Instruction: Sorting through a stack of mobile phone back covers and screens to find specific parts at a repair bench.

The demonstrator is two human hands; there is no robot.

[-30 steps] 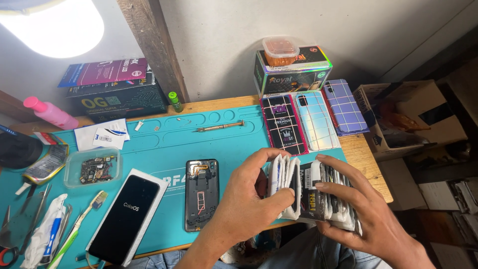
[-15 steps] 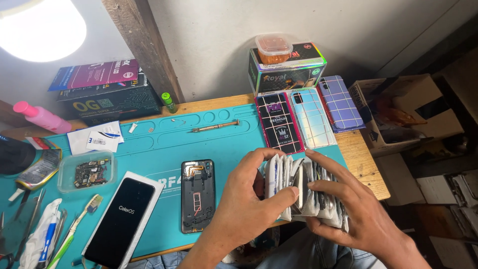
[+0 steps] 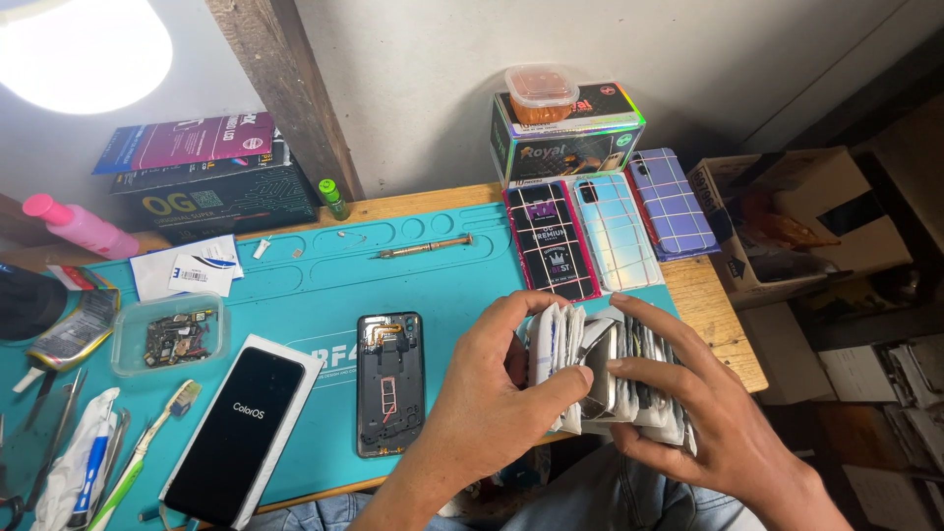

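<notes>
Both of my hands hold a thick stack of phone back covers (image 3: 605,369) in clear sleeves, standing on edge at the near right of the teal work mat (image 3: 324,295). My left hand (image 3: 492,403) grips the stack's left side, thumb pushed between covers. My right hand (image 3: 698,413) clasps its right side, fingers spread over the top edges. An opened phone frame (image 3: 389,382) lies face down just left of my left hand. A powered-on phone (image 3: 236,435) on a white sheet lies further left.
Three packaged back covers (image 3: 610,231) lie at the mat's far right, behind them a box (image 3: 565,143) with an orange-lidded tub. A screwdriver (image 3: 425,247), parts tray (image 3: 169,334), toothbrush (image 3: 147,447), tweezers (image 3: 54,433), pink bottle (image 3: 84,226), boxes (image 3: 211,187) and cardboard carton (image 3: 787,221) surround.
My hands have shifted on the stack, fingers working through the covers and spreading them apart. The view has moved slightly; nothing else on the mat moved.
</notes>
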